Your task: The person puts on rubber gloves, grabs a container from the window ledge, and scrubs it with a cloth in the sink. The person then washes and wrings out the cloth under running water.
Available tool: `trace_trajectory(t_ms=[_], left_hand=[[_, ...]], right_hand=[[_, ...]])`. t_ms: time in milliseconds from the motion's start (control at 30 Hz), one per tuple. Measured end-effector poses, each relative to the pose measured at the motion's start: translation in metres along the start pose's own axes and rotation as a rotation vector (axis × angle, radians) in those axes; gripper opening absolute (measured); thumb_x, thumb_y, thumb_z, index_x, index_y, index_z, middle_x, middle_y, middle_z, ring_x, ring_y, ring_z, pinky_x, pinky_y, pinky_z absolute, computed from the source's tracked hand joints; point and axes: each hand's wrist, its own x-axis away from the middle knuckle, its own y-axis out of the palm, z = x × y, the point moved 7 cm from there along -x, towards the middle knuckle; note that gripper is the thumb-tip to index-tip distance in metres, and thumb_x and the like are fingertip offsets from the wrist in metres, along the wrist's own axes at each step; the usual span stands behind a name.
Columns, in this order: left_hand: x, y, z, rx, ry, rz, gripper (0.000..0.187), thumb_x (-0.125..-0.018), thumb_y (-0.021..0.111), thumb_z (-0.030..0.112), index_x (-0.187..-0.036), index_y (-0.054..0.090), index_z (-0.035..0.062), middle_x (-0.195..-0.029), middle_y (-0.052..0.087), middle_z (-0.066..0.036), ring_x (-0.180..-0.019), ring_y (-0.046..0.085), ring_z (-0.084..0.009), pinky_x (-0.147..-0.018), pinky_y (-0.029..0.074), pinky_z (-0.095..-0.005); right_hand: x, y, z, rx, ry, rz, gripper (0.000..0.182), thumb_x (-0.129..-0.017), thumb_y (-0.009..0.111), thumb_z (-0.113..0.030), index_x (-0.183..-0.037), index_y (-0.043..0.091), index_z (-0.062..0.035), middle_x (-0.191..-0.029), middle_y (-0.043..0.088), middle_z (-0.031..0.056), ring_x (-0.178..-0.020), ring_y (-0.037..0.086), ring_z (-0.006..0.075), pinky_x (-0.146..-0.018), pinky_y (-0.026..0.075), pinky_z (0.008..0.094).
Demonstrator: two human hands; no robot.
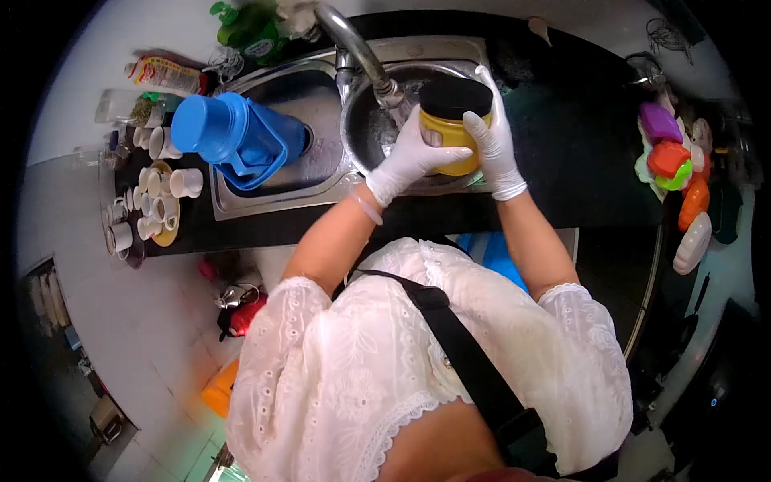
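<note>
Between my two white-gloved hands is a yellow jar (458, 167) with a black lid (455, 99), held over the round sink bowl (363, 128). My left hand (414, 157) wraps the jar's left side, its thumb lying across the front. On the right side, my right hand (494, 140) grips the jar, with its thumb near the lid's lower edge and its fingers mostly behind. Just left of the jar, the metal faucet (361, 48) bends down, and water seems to run from its mouth near my left hand.
A blue thermos flask (245, 136) stands in the left basin (321, 96). White cups (186, 182) crowd a tray at the far left. A green pump bottle (249, 36) is behind the sink. Colourful items (668, 159) line the counter's right end.
</note>
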Motion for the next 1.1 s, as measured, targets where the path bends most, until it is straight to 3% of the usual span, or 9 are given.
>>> trace_trajectory(t_ms=[133, 233, 367, 400, 533, 633, 767, 900, 1100], left_hand=[[-0.001, -0.006, 0.013, -0.036, 0.069, 0.204, 0.076, -0.064, 0.085, 0.013, -0.126, 0.042, 0.0032, -0.120, 0.054, -0.008, -0.110, 0.053, -0.0167, -0.097, 0.042, -0.0329], [0.000, -0.005, 0.024, -0.211, 0.104, 0.203, 0.079, -0.061, 0.088, 0.016, -0.124, 0.041, 0.0042, -0.120, 0.053, -0.009, -0.112, 0.051, -0.0178, -0.098, 0.041, -0.0336], [0.004, 0.002, 0.052, -0.887, 0.273, 0.218, 0.090, -0.059, 0.087, 0.027, -0.130, 0.038, -0.0010, -0.121, 0.053, -0.018, -0.113, 0.053, -0.0260, -0.099, 0.040, -0.0392], [0.002, 0.002, 0.045, -1.125, 0.281, 0.219, 0.100, -0.056, 0.087, 0.029, -0.134, 0.032, -0.0027, -0.122, 0.049, -0.022, -0.115, 0.048, -0.0350, -0.102, 0.035, -0.0429], [0.001, 0.026, 0.040, -1.229, 0.387, 0.189, 0.099, -0.057, 0.083, 0.024, -0.134, 0.029, -0.0061, -0.125, 0.042, -0.024, -0.117, 0.039, -0.0423, -0.104, 0.031, -0.0448], [0.000, 0.032, 0.038, -1.192, 0.485, 0.165, 0.099, -0.058, 0.083, 0.023, -0.135, 0.028, -0.0063, -0.125, 0.042, -0.024, -0.117, 0.039, -0.0427, -0.104, 0.031, -0.0462], [0.001, 0.012, 0.015, -0.901, 0.424, 0.048, 0.097, -0.065, 0.082, 0.028, -0.140, 0.028, -0.0022, -0.135, 0.038, -0.024, -0.127, 0.038, -0.0354, -0.108, 0.029, -0.0412], [-0.004, -0.010, -0.027, 0.530, -0.179, 0.240, 0.060, -0.088, 0.060, 0.045, -0.133, 0.044, 0.0103, -0.129, 0.051, -0.011, -0.119, 0.049, -0.0274, -0.104, 0.036, -0.0357], [0.024, -0.008, -0.042, 0.952, -0.556, 0.054, 0.054, -0.090, 0.046, 0.057, -0.127, 0.050, 0.0174, -0.124, 0.056, -0.008, -0.111, 0.054, -0.0286, -0.097, 0.040, -0.0535]], right_hand=[[0.019, 0.015, -0.012, 0.110, -0.019, 0.037, 0.067, -0.097, 0.039, -0.047, -0.138, 0.029, 0.0060, -0.130, 0.046, 0.0172, -0.122, 0.044, 0.0242, -0.105, 0.031, 0.0340], [0.033, 0.013, -0.006, 0.114, 0.020, 0.122, 0.067, -0.098, 0.037, -0.047, -0.138, 0.030, 0.0058, -0.131, 0.046, 0.0167, -0.123, 0.044, 0.0251, -0.106, 0.030, 0.0347], [0.046, 0.001, 0.011, -0.452, 0.537, 0.116, 0.064, -0.097, 0.040, -0.047, -0.140, 0.030, 0.0003, -0.132, 0.047, 0.0146, -0.122, 0.045, 0.0230, -0.101, 0.037, 0.0337], [0.043, -0.004, 0.007, -0.619, 0.536, 0.050, 0.066, -0.093, 0.056, -0.038, -0.141, 0.029, -0.0016, -0.131, 0.046, 0.0157, -0.121, 0.046, 0.0217, -0.100, 0.039, 0.0333], [0.026, -0.026, -0.012, 0.253, 0.106, 0.174, 0.090, -0.073, 0.079, -0.017, -0.141, 0.025, 0.0035, -0.132, 0.045, 0.0196, -0.121, 0.046, 0.0230, -0.103, 0.037, 0.0342], [0.024, -0.031, -0.024, 0.323, -0.017, 0.176, 0.089, -0.073, 0.078, -0.018, -0.141, 0.025, 0.0055, -0.133, 0.044, 0.0194, -0.121, 0.046, 0.0236, -0.103, 0.037, 0.0344], [0.023, -0.047, -0.003, -0.011, 0.148, 0.174, 0.082, -0.073, 0.076, -0.013, -0.139, 0.030, 0.0051, -0.133, 0.045, 0.0188, -0.118, 0.049, 0.0237, -0.101, 0.039, 0.0348], [0.024, -0.032, 0.001, 0.082, 0.131, 0.080, 0.085, -0.071, 0.078, -0.016, -0.139, 0.030, 0.0041, -0.134, 0.044, 0.0181, -0.121, 0.047, 0.0243, -0.103, 0.037, 0.0349], [0.029, 0.001, -0.015, 0.329, -0.047, -0.183, 0.098, -0.064, 0.083, -0.017, -0.142, 0.026, 0.0021, -0.144, 0.032, 0.0195, -0.133, 0.034, 0.0286, -0.111, 0.026, 0.0378]])
